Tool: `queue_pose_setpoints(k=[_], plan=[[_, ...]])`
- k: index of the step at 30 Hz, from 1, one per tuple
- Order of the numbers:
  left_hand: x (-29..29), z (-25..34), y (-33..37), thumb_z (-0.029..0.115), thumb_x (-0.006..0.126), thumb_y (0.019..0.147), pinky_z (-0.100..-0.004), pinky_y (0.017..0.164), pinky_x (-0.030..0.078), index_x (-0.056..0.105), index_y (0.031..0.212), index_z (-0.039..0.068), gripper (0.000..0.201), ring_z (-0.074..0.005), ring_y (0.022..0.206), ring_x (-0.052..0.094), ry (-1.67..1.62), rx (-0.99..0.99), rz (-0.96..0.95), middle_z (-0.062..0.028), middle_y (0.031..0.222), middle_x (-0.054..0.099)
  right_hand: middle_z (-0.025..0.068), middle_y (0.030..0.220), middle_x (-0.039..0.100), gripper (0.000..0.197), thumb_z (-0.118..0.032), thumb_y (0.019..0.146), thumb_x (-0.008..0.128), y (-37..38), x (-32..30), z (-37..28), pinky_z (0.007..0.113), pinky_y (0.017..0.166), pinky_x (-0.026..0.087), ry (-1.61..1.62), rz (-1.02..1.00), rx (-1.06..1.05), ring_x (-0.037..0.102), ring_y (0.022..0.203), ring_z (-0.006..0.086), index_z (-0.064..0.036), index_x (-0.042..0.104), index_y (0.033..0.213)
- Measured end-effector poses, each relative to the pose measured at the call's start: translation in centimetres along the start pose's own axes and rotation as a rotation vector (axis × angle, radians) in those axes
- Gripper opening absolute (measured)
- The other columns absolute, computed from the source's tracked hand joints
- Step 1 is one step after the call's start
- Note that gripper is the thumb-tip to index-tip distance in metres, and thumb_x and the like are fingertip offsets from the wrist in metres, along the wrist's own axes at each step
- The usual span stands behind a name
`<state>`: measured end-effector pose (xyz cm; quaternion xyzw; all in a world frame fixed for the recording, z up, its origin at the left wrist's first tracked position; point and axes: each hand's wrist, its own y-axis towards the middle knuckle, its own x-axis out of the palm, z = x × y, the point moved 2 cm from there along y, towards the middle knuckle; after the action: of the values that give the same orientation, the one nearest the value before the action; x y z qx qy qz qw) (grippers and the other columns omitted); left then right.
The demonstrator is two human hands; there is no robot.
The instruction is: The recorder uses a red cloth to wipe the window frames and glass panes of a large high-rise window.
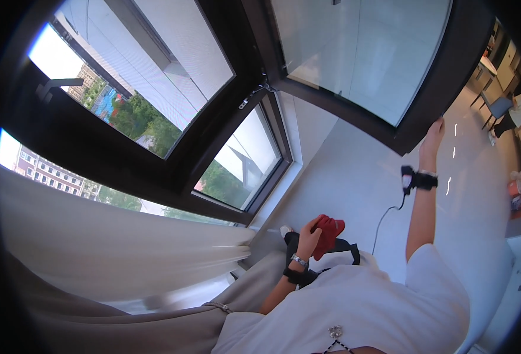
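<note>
Since the open sash (367,59) looks free to swing, I see the right hand (433,135) grasping its outer edge, apparently to steady it, while the left hand (309,238) clutches a bunched red cloth (329,235), well apart from the sash.

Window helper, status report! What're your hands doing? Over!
Left hand gripping red cloth. Right hand at edge of open window sash. Tied grey curtain close on the left.
</note>
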<state>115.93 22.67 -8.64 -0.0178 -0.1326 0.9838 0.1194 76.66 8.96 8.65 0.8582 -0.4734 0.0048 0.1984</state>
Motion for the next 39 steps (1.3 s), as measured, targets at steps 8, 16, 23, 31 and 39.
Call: queue_pose_setpoints(k=[8,16,23,31,39], plan=[[-7.5,-1.7,0.8,0.001,0.044,0.078,-0.0300,0.072,0.054,0.058,0.113,-0.005,0.039,-0.0231,0.082,0.066,-0.036,0.029,0.255,-0.0178,0.098,0.065,0.0106,0.105,0.058,0.034,-0.019,0.093,0.040,-22.5,-1.2,-8.4,0.028,0.089,0.040,-0.057,-0.329,0.064,0.052,0.098,0.0182,0.0063,0.053,0.112],[-16.8,-5.1,-0.9,-0.003,0.040,0.077,-0.0315,0.063,0.058,0.056,0.114,-0.007,0.040,-0.0255,0.070,0.067,-0.182,-0.094,0.356,-0.0188,0.094,0.064,0.0262,0.125,0.050,0.053,-0.008,0.072,0.058,-32.6,7.5,-15.1,0.038,0.089,0.046,-0.087,-1.332,-0.362,0.054,0.109,0.0416,0.0022,0.050,0.123],[-21.6,-3.7,-4.2,0.005,0.047,0.076,-0.0285,0.074,0.052,0.062,0.110,-0.004,0.038,-0.0190,0.082,0.065,-0.175,-0.058,0.649,-0.0163,0.094,0.067,0.0288,0.143,0.023,0.073,-0.008,0.073,0.061,-40.1,18.0,-16.5,0.036,0.086,0.049,-0.040,-1.574,-0.518,0.047,0.116,0.0431,-0.0047,0.031,0.139],[-25.7,-6.2,-5.7,0.004,0.046,0.077,-0.0283,0.075,0.052,0.061,0.110,-0.006,0.037,-0.0193,0.082,0.064,0.013,0.009,0.795,-0.0146,0.095,0.067,0.0358,0.141,0.017,0.084,-0.013,0.076,0.063,-48.6,31.3,-13.5,0.035,0.086,0.050,-0.014,-1.407,-0.654,0.037,0.124,0.0445,0.0100,0.011,0.138],[-26.9,-6.4,-5.3,0.010,0.051,0.077,-0.0317,0.066,0.050,0.063,0.098,-0.006,0.030,-0.0195,0.073,0.062,0.196,-0.024,0.620,-0.0147,0.084,0.067,0.0395,0.136,0.020,0.078,-0.013,0.073,0.063,-52.7,36.2,-12.7,0.039,0.100,0.038,-0.096,-1.278,-0.712,0.034,0.125,0.0456,0.0149,0.022,0.133]])
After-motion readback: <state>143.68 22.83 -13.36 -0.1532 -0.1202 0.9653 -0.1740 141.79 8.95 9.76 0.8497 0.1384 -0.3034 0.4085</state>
